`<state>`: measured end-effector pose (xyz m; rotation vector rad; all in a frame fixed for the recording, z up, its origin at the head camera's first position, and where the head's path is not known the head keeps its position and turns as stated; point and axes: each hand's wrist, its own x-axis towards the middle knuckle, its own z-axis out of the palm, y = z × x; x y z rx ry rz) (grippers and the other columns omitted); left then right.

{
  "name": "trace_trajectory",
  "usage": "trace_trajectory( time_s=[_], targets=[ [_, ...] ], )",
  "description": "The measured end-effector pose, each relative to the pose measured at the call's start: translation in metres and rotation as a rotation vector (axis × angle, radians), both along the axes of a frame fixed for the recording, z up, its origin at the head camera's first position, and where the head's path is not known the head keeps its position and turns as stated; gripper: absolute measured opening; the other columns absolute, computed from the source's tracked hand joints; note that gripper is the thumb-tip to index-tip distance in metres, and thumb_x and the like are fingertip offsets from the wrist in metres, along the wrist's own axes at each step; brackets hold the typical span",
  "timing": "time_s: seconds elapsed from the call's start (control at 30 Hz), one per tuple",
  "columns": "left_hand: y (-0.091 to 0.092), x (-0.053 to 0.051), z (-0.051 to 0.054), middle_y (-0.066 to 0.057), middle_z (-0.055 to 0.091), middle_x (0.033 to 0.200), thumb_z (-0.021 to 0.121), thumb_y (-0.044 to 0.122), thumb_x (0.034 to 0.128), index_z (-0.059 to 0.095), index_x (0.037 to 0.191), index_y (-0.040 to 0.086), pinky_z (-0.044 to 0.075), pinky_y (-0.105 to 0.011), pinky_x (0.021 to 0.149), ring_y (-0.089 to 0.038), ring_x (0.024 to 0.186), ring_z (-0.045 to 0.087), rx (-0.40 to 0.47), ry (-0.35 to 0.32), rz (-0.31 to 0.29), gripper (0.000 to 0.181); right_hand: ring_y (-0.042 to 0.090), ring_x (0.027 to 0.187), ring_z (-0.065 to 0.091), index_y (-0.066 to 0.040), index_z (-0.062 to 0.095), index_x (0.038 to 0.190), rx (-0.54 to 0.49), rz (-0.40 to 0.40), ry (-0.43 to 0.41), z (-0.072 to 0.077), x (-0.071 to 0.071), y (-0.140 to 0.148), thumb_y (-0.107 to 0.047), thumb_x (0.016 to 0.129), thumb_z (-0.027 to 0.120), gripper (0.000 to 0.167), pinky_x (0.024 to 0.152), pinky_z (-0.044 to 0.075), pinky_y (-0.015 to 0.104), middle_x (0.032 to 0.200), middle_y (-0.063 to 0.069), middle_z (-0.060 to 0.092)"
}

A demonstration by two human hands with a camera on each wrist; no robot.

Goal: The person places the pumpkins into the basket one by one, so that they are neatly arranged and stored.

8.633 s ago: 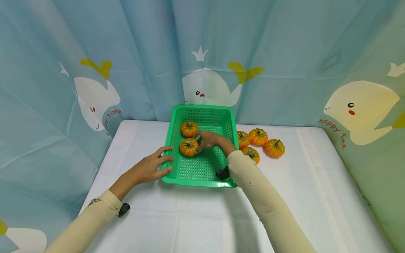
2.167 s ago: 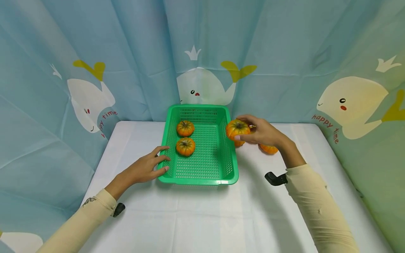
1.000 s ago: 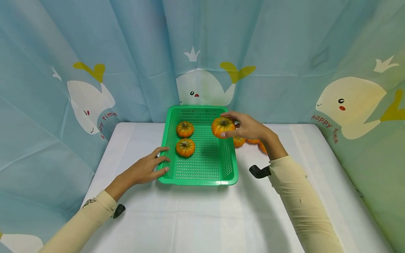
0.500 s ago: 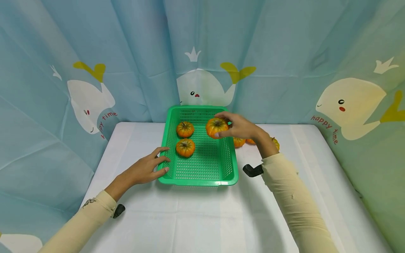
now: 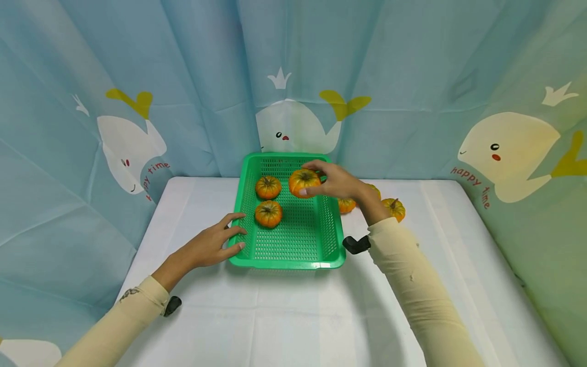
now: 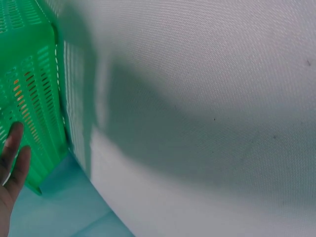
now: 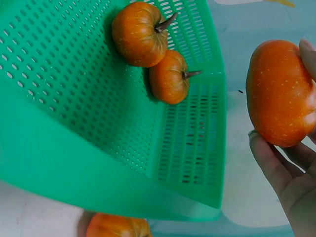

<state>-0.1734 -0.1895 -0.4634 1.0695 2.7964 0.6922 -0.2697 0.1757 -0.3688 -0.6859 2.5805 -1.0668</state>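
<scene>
My right hand [image 5: 339, 182] grips a small orange pumpkin [image 5: 303, 182] between thumb and fingers, holding it over the back part of a green plastic basket [image 5: 284, 264]. In the right wrist view the held pumpkin [image 7: 277, 94] shows apart from the basket. Inside, along the left side, sit two more pumpkins, a rear one [image 5: 268, 187] and a front one [image 5: 268, 214]. My left hand [image 5: 208, 245] rests at the basket's left rim with spread, fairly straight fingers; the left wrist view catches only its fingers [image 6: 17, 170] beside the perforated wall [image 6: 37, 94].
Several pumpkins lie on the white tablecloth right of the basket, one by its wall [image 5: 346, 205] and one farther right [image 5: 394, 209]; my right forearm partly covers the group. A blue curtain [image 5: 403, 142] with whale prints hangs behind the table.
The right hand has carried a pumpkin from the group on the right leftward over the basket. Earlier, it was at the front pumpkin inside. The left hand stays at the rim.
</scene>
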Motion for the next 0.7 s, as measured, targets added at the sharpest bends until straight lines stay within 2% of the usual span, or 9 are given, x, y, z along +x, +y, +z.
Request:
trace_trajectory(
  time_s=[0.2,0.4,0.7],
  targets=[
    [0.000,-0.001,-0.002,-0.008,0.036,0.157,0.061,0.037,0.1005,0.066,0.126,0.012,0.055,-0.045,0.085,-0.028,0.109,0.067,0.005,0.010,-0.001,0.036,0.029,0.125,0.055,-0.013,0.046,0.148,-0.011,0.002,0.012,-0.007,-0.005,-0.006,-0.035,0.087,0.079,0.073,0.103,0.047,0.047,0.145,0.011,0.051],
    [0.000,-0.001,-0.002,-0.008,0.036,0.157,0.061,0.037,0.1004,0.066,0.126,0.013,0.055,-0.043,0.083,-0.026,0.103,0.068,0.000,0.013,-0.001,0.036,0.033,0.136,0.046,-0.013,0.046,0.149,-0.015,0.007,0.007,-0.012,-0.009,-0.011,-0.034,0.087,0.079,0.073,0.110,0.040,0.053,0.149,0.014,0.048],
    [0.000,-0.001,0.000,-0.009,0.036,0.157,0.061,0.037,0.1003,0.066,0.126,0.013,0.056,-0.043,0.082,-0.026,0.103,0.068,0.001,0.009,-0.004,0.036,0.036,0.138,0.044,-0.013,0.044,0.152,-0.042,0.050,0.016,-0.022,-0.014,-0.018,-0.029,0.089,0.077,0.073,0.112,0.036,0.056,0.155,0.013,0.043]
  ],
)
